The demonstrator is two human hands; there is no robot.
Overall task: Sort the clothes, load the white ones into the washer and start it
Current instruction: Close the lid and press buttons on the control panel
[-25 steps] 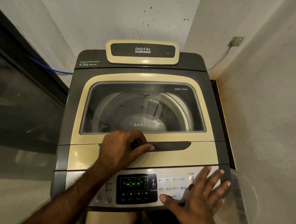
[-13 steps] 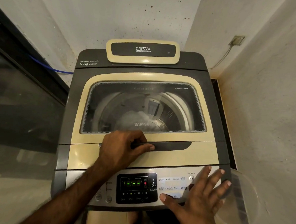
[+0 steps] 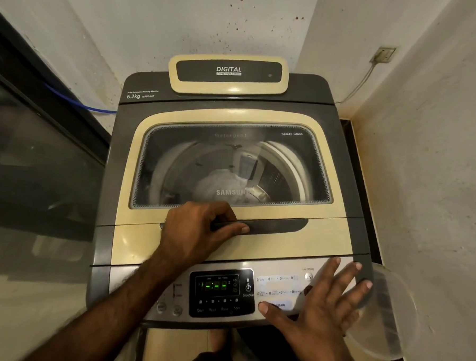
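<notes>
A grey and cream top-load washer [image 3: 335,240] stands in a corner with its glass lid [image 3: 232,166] down. Through the glass, white clothes [image 3: 225,184] lie in the drum. My left hand [image 3: 198,230] grips the dark lid handle [image 3: 273,226], fingers curled over it and thumb along its front. My right hand [image 3: 324,303] lies flat with spread fingers on the right side of the control panel [image 3: 278,286], its thumb on the Program button. The display [image 3: 217,285] glows with green digits.
A clear plastic tub [image 3: 387,315] sits by the washer's front right corner. White walls close in behind and on the right, with a wall socket [image 3: 382,54] and its cable. A dark glass pane [image 3: 34,153] runs along the left. A blue hose [image 3: 78,104] passes behind.
The white clothes in the drum have shifted and show more clearly through the glass. The green display now reads digits. Neither hand has moved.
</notes>
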